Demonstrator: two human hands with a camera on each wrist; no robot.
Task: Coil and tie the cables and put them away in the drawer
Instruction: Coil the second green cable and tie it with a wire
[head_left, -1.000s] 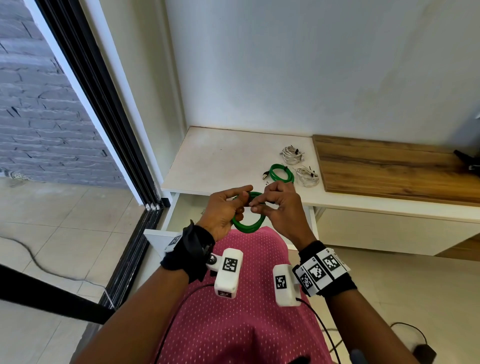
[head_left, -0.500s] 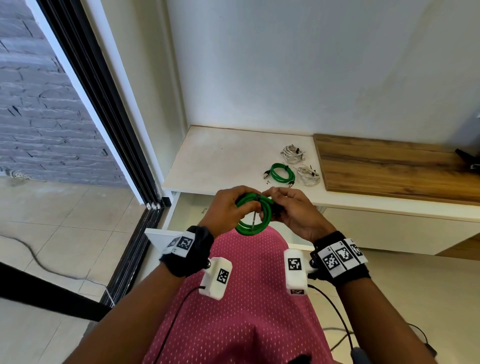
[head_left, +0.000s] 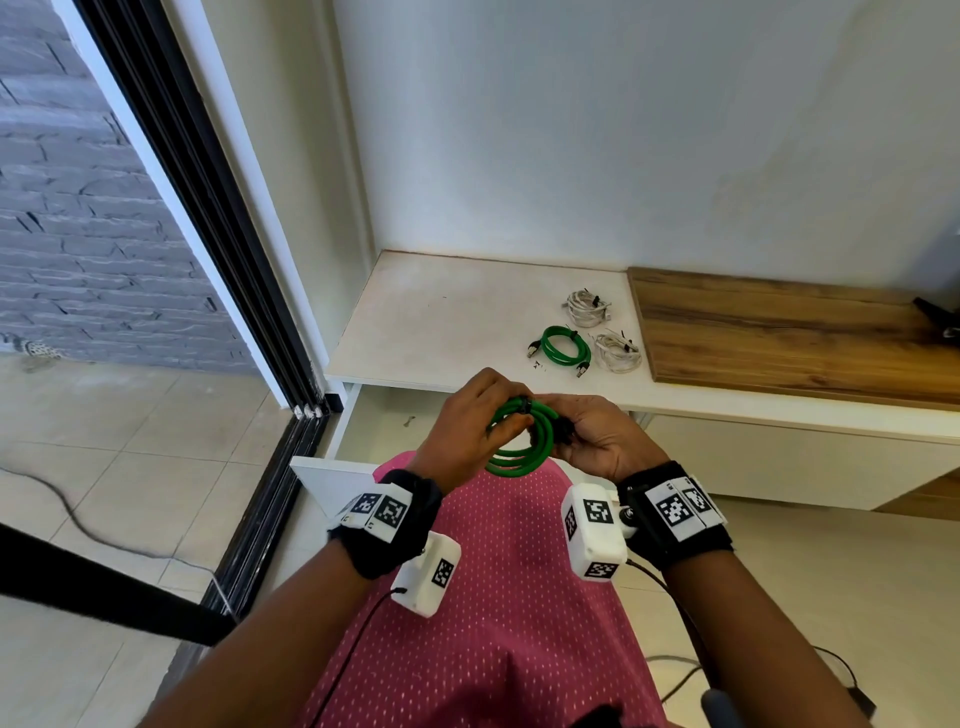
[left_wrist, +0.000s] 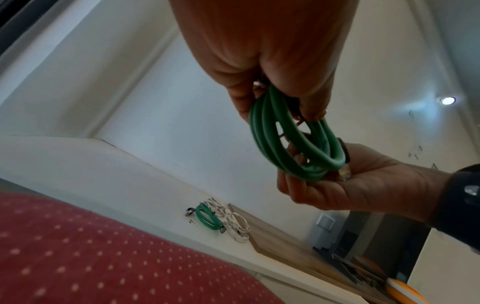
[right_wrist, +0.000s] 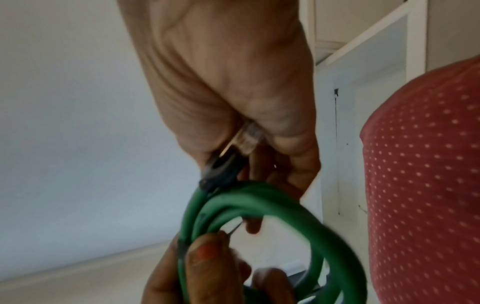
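Both hands gripped one green coil (head_left: 521, 439) above the lap: the left hand (head_left: 470, 423) curled round its near side, the right hand (head_left: 592, 434) closed on its far side with a plug (right_wrist: 248, 137) half hidden in the palm. A thin black tie (head_left: 524, 404) at the top was hard to make out. Below the hands, the open drawer (head_left: 363, 426) was largely blocked. Beyond, on the surface (head_left: 441, 322), lay another green coil (head_left: 563, 349) and two white coils (head_left: 587, 307).
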